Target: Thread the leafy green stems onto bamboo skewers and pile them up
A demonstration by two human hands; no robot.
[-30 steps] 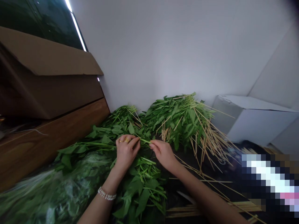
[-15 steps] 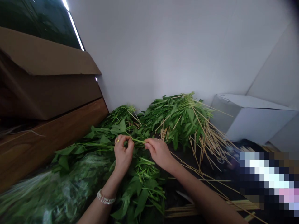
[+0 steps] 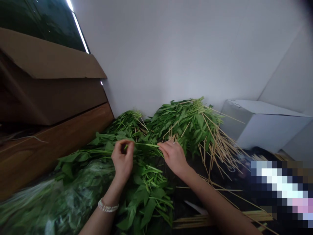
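Note:
A thin green stem of a leafy vegetable stretches level between my two hands. My left hand pinches its left part, thumb and forefinger making a loop. The fingertips of my right hand are closed on the other end. Below the hands lies a pile of cut green stems and leaves. Behind them, leafy greens bundled with thin wooden skewers lean toward the wall. A smaller bunch of greens sits to its left.
At the lower left is a clear plastic bag of greens. A cardboard box rests on a wooden ledge at the left. A white box stands at the right. Loose skewers lie on the dark surface near a pale blade-like piece.
My hands have drawn apart, the left going left and the right going right. A longer length of the stem now shows between them.

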